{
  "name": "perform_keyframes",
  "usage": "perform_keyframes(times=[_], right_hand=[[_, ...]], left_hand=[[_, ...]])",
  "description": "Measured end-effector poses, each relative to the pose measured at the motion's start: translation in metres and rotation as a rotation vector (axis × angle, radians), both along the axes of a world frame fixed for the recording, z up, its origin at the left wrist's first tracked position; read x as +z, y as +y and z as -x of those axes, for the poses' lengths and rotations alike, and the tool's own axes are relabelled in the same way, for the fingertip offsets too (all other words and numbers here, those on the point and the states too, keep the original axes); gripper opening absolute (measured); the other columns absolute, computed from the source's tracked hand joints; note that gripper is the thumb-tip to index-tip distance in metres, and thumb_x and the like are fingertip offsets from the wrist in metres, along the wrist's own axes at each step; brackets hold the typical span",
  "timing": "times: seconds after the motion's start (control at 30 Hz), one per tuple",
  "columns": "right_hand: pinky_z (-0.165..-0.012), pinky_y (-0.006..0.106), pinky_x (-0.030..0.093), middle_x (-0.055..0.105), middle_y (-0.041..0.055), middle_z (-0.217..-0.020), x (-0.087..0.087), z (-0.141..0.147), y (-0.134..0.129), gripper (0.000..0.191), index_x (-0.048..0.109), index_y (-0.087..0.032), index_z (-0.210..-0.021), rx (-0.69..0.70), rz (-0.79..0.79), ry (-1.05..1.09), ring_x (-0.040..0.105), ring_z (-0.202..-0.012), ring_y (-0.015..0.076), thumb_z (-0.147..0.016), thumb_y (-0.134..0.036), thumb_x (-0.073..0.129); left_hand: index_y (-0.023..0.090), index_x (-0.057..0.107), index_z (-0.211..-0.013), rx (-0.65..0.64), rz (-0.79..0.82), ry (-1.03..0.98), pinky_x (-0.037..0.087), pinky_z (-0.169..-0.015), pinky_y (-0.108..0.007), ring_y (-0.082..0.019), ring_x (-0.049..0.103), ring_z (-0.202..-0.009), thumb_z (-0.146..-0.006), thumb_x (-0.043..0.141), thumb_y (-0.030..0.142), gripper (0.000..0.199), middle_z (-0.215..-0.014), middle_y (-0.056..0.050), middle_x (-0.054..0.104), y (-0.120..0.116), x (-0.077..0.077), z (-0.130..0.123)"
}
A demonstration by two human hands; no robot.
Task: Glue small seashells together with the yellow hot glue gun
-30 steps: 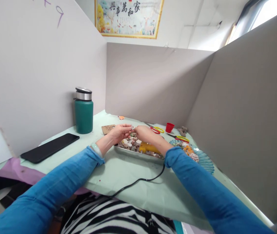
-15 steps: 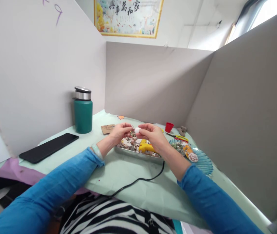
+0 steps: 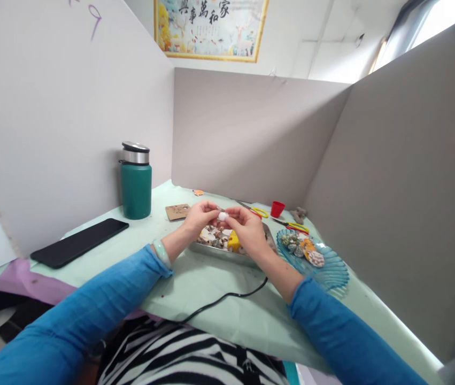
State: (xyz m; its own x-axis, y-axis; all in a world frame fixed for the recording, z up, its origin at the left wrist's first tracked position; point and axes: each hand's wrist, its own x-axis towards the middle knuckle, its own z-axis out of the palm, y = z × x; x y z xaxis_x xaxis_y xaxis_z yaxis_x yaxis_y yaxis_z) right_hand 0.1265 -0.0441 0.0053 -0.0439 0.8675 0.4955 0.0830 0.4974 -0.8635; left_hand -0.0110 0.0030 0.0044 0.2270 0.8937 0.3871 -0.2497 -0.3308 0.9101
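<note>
Above a metal tray (image 3: 215, 251) of shells, my left hand (image 3: 202, 218) and my right hand (image 3: 248, 224) meet fingertip to fingertip. Between them is a small white piece (image 3: 223, 216), likely a shell, pinched by my right thumb and fingers. The fingers of my left hand are closed at its left side, on something small and greyish that I cannot make out. A yellow tool (image 3: 233, 240) lies on the shells in the tray, partly hidden behind my right hand.
Right of the tray is a blue glass plate (image 3: 333, 267) with shells. Scissors (image 3: 296, 226) and a red cup (image 3: 277, 209) are behind it. At left stand a green bottle (image 3: 136, 190) and a black flat case (image 3: 81, 241). A black cable (image 3: 227, 295) crosses the front; a brown card (image 3: 176, 212) lies behind.
My right hand has moved slightly left and down, bringing the white piece against the fingers of my left hand. More of the blue plate and the rear scissors shows.
</note>
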Motion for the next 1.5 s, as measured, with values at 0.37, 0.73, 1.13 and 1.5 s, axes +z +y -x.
perform_keyframes(times=[0.37,0.73,1.13,1.5], right_hand=[[-0.068,0.027,0.053,0.064,0.0023,-0.083,0.008,-0.005,-0.007,0.023,0.057,-0.017,-0.090,-0.101,-0.016,0.017,0.063,-0.067,0.0124,-0.073,-0.032,0.059],[-0.061,0.027,0.054,0.063,-0.0012,-0.069,-0.004,-0.002,0.003,0.027,0.056,-0.019,-0.091,-0.073,0.044,0.056,0.062,-0.059,0.0116,-0.071,-0.036,0.062],[-0.072,0.025,0.045,0.067,0.0035,-0.087,-0.001,-0.006,-0.011,0.024,0.056,-0.021,-0.103,-0.393,-0.207,-0.591,0.062,-0.074,0.0158,-0.085,-0.031,0.043],[-0.058,0.022,0.039,0.067,0.0003,-0.078,-0.010,-0.009,-0.006,0.020,0.056,-0.021,-0.101,-0.442,-0.514,-0.656,0.059,-0.063,0.0126,-0.086,-0.029,0.045]], left_hand=[[0.014,0.051,-0.073,0.032,-0.048,0.042,0.037,-0.041,-0.018,-0.009,0.052,-0.042,-0.062,0.071,0.028,0.027,-0.048,0.004,0.053,-0.002,-0.001,-0.001],[0.013,0.051,-0.073,0.015,-0.039,0.028,0.038,-0.041,-0.019,-0.007,0.050,-0.040,-0.060,0.071,0.027,0.028,-0.051,0.004,0.054,-0.005,-0.003,-0.005],[0.013,0.049,-0.074,0.027,-0.072,0.108,0.039,-0.042,-0.019,-0.009,0.052,-0.041,-0.060,0.072,0.037,0.036,-0.048,0.003,0.054,-0.008,0.001,-0.005],[0.012,0.049,-0.073,-0.018,-0.139,0.117,0.041,-0.041,-0.018,-0.007,0.052,-0.041,-0.063,0.071,0.035,0.033,-0.052,0.002,0.056,-0.008,-0.001,-0.005]])
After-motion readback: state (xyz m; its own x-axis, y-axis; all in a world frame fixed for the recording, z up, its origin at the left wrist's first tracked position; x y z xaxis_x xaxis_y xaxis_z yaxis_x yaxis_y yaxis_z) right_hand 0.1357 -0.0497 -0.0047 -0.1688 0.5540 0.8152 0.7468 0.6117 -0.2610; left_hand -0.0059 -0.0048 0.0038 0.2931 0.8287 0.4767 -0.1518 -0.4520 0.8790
